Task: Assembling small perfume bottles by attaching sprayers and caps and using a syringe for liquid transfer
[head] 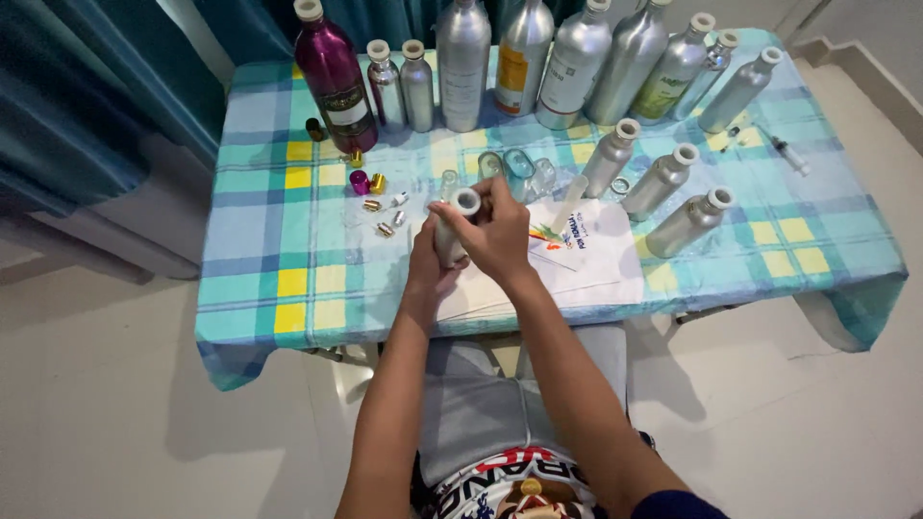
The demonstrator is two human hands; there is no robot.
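Observation:
Both my hands meet over the middle of the table on one small silver bottle (461, 205) with a white neck. My left hand (428, 261) grips its body from below. My right hand (495, 231) wraps over it near the neck. Under them lies a white sheet of paper (596, 259) with a colourful print. Just beyond my hands stand small clear glass vials (519, 168) and a white tube (571, 200).
The table wears a blue, teal and yellow checked cloth (279, 231). Several tall silver bottles (464, 62) and a purple bottle (334, 72) line the back edge. Three smaller silver bottles (663, 178) stand to the right. Small gold and pink caps (370, 183) lie left. A syringe (790, 154) lies far right.

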